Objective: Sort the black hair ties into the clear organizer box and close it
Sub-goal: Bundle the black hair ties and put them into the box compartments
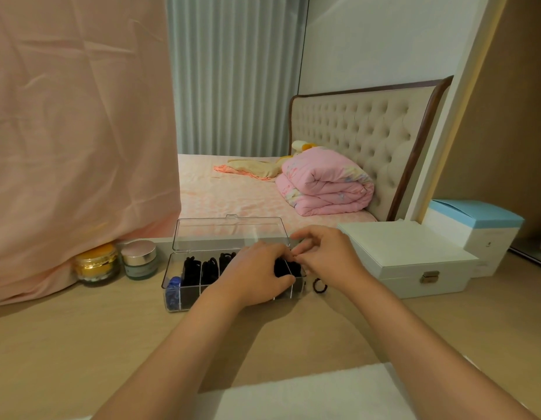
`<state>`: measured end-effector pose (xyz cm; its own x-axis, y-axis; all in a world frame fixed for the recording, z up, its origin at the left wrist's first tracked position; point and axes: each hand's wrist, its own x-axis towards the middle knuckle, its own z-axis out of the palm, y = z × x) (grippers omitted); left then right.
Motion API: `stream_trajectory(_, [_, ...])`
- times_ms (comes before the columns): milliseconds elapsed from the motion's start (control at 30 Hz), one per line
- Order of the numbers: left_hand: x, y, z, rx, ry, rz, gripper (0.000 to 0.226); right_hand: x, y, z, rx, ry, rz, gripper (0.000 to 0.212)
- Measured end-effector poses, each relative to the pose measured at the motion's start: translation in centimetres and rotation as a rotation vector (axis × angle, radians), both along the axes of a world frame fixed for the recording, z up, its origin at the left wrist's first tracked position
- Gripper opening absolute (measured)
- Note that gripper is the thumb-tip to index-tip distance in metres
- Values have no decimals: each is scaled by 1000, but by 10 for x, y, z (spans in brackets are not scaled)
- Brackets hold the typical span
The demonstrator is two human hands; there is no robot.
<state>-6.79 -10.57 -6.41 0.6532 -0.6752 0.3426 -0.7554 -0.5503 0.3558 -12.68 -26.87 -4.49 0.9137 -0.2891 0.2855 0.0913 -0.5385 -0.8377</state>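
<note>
The scene is viewed from a single wide-angle camera worn on the head, directed forward and slightly downward across the wooden desktop (81,344). The clear organizer box (226,234) is framed close, within arm's reach, and the bed (233,195) is taken in beyond.

In front of the organizer box (187,300) the surface (81,344) gives broad open room. Behind the box, its upright lid (230,234) bars the way. To its right a white case (408,256) leaves a narrow gap holding a loose hair tie (320,285). To its left stand two jars (96,263) and a hanging pink cloth (81,147).
</note>
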Motion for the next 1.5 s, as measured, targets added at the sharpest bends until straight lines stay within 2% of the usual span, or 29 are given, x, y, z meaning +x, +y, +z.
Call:
stream_trajectory(133, [4,-1,1,19,17,-32,50,-2,-8,8,-5,-37,-55,32])
stream_trajectory(200, [7,-4,4,102,-33,-45,51,-9,-13,8,-216,-14,-74,30])
stream_trajectory(300, [9,-11,6,241,-135,-51,49,-17,-12,-3,-514,115,63,38])
stream_trajectory(400, [11,-13,8,280,-76,-52,47,-21,-11,-11,-727,123,81,39])
stream_trajectory(467, [12,-9,12,222,7,-60,40,-20,-11,-12,-856,85,78,40])
stream_trajectory(533, [12,-4,17,84,73,-34,33,-19,-8,-12,-926,100,98,42])
stream_trajectory(600, [10,-2,20,21,74,-3,36,-18,-2,-12,-968,152,109,45])
stream_trajectory(733, [3,-7,18,188,31,-51,48,-11,4,-4,-943,286,133,43])
stream_trajectory(833, [1,-11,15,320,-20,-62,47,-15,-3,10,-665,290,164,40])
stream_trajectory(900, [0,-13,16,411,-83,-49,53,-26,-13,23,-458,223,93,42])
stream_trajectory(1000, [-5,-18,25,477,-154,-9,55,-43,-33,41,-376,169,-2,41])
stream_trajectory(1100, [-17,-29,39,302,-179,1,51,-59,-50,48,-400,172,-22,40])
stream_trajectory(1167, [-30,-42,43,143,-140,-35,46,-69,-55,46,-468,208,-40,38])
stream_trajectory(1200, [-37,-49,43,129,-134,-49,45,-73,-56,43,-520,250,-41,36])
stream_trajectory(1267, [-46,-63,37,252,-240,-48,43,-78,-56,31,-623,367,-43,36])
stream_trajectory(1333, [-50,-74,24,485,-404,-16,41,-79,-57,14,-688,487,-46,35])
stream_trajectory(1500, [-49,-80,4,782,-531,81,33,-76,-63,-18,-856,607,-23,32])
